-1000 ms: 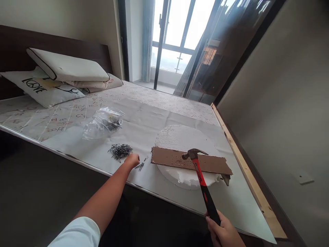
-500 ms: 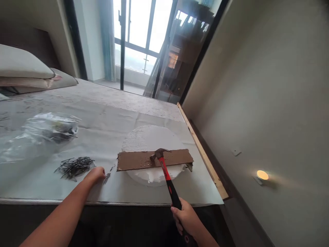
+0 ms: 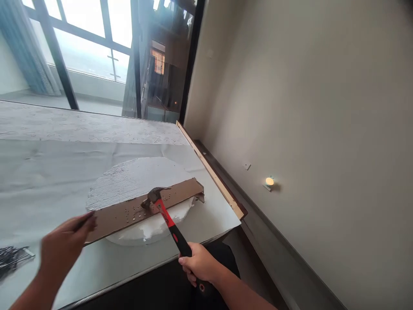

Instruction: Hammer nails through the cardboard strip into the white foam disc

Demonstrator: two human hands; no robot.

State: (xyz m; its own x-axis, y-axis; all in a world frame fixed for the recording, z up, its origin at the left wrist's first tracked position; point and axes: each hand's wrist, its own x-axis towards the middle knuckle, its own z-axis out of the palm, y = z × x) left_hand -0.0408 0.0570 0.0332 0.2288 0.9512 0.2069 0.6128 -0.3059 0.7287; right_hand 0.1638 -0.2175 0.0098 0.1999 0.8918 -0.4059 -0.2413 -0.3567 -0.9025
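The person's right hand (image 3: pixel 200 263) is closing firmly around the black grip of a claw hammer (image 3: pixel 169 224), low on the handle, while the steel head is sitting on or just above the middle of a brown cardboard strip (image 3: pixel 119 218). The hammer is likely feeling head-heavy, so the black grip is the natural place to hold it. The left hand (image 3: pixel 66 249) is reaching in, fingers extended, beside the strip's lower-left end; motion blur is hiding whether it has hold of anything. The strip is lying diagonally across a white foam disc (image 3: pixel 129 181), with rows of small dots along it and one torn end overhanging the disc's far edge. It looks light and fairly stiff but thin, so it is probably best pinned flat by its long edges. The disc looks light and crumbly, with a ragged rim, and would be safest lifted from underneath. Both are resting on a white paper sheet (image 3: pixel 38 172) spread over a mattress (image 3: pixel 80 125), near its right edge, where a pale wooden batten (image 3: pixel 209 168) is running. A pile of loose nails (image 3: pixel 9 260) is lying at the picture's lower-left corner, just beyond the left hand.
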